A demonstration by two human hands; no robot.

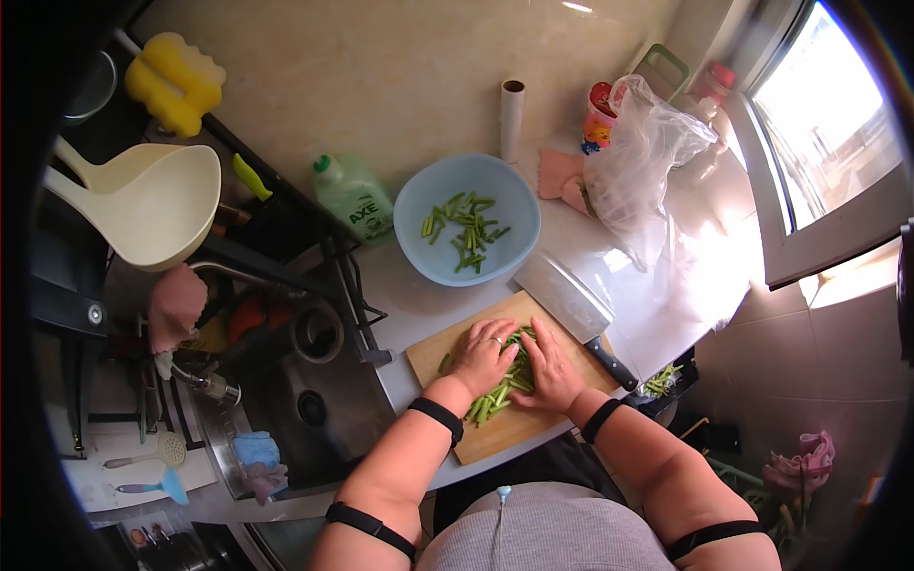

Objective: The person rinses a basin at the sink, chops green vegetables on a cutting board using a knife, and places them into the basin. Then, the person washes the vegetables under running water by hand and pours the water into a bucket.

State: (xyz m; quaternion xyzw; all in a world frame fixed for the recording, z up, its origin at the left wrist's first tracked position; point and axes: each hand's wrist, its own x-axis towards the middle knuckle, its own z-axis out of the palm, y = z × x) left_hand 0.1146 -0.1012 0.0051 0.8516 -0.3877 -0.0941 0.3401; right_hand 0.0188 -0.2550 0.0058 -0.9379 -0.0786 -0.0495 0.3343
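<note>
A heap of cut green vegetable stalks (493,400) lies on the wooden cutting board (533,428), between my two hands. My left hand (481,360) rests on the left of the heap, fingers stretched out over the pieces. On the right side, my right hand (550,369) lies with its fingers apart, touching the stalks. Some pieces under my palms are hidden. A cleaver (566,295) with a black handle lies along the board's upper right side. Beyond the board stands a light blue bowl (416,233) with more cut stalks in it.
A sink (286,428) is at the left, below hanging white ladles (157,214). A green detergent bottle (352,198) stands beside the bowl. Toward the back are a paper roll (512,124) and a plastic bag (638,162). An open window (828,124) juts in at right.
</note>
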